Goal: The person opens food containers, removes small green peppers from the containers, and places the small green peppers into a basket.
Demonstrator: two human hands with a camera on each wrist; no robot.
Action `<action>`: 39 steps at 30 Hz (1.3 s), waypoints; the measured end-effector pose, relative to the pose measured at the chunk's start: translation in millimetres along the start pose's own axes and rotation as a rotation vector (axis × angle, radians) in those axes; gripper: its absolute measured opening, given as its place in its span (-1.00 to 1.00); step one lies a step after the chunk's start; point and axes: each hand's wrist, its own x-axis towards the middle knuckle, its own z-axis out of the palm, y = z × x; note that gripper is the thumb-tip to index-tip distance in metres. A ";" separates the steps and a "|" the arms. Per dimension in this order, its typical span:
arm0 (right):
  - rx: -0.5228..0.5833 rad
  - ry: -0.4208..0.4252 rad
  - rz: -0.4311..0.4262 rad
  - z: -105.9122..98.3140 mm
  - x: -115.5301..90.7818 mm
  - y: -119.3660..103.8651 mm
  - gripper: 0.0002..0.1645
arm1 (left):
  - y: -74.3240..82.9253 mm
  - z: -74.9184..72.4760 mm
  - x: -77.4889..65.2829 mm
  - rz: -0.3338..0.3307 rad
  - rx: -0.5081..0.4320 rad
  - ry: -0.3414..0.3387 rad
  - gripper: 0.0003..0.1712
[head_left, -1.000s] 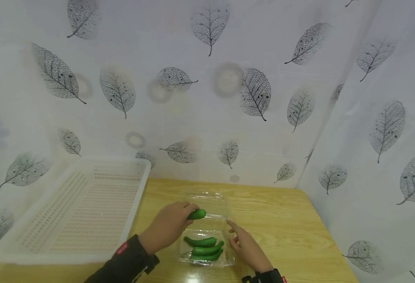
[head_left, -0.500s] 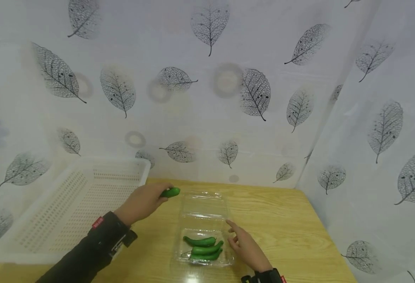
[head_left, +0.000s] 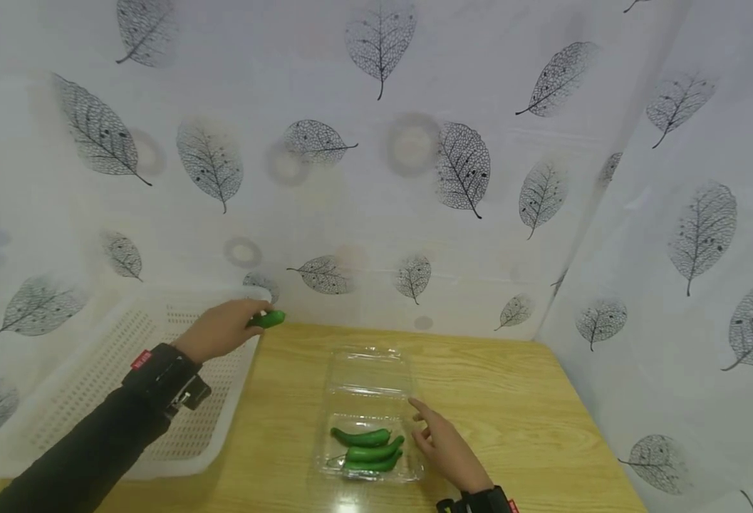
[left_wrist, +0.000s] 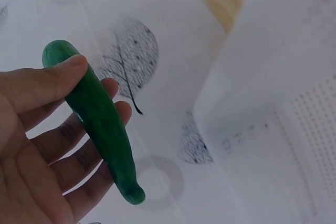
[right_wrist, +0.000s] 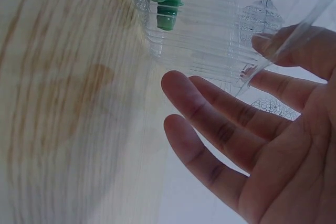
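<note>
My left hand (head_left: 225,329) pinches a green chili pepper (head_left: 268,319) between thumb and fingers, over the far right corner of the white basket (head_left: 199,463). In the left wrist view the whole chili pepper (left_wrist: 102,119) shows, slanting across my fingers. My right hand (head_left: 447,449) is at the right side of a clear plastic clamshell box (head_left: 366,370), fingers loosely extended. Its thumb and index finger are by the box's rim in the right wrist view; whether they press on it, I cannot tell. Several green peppers (head_left: 372,452) lie in the box's near half, its lid folded back.
The perforated basket stands on the left of the wooden table (head_left: 491,385). A white curtain (head_left: 363,199) with leaf prints hangs behind the table and down its right side.
My left hand has carried the green chili pepper up and left, from above the clamshell box to the basket's far right corner. My right hand has stayed beside the box.
</note>
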 end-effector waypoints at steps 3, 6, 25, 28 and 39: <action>0.001 0.004 -0.005 0.9 0.5 0.5 -0.36 | -13.0 -4.8 2.5 -0.004 0.003 -0.012 -0.69; 0.001 0.010 -0.012 1.2 0.9 0.5 -0.36 | -24.9 -6.5 5.3 -0.021 0.005 -0.026 -0.65; 0.023 -0.018 0.006 -0.5 0.4 1.7 -0.38 | -115.7 24.3 22.0 -0.171 0.030 -0.155 -0.69; 0.023 -0.018 0.009 -0.8 0.7 1.6 -0.37 | -123.9 31.6 22.2 -0.171 0.041 -0.163 -0.70; 0.019 -0.015 0.003 0.8 0.7 3.0 -0.38 | -155.8 63.0 24.9 -0.153 0.070 -0.189 -0.74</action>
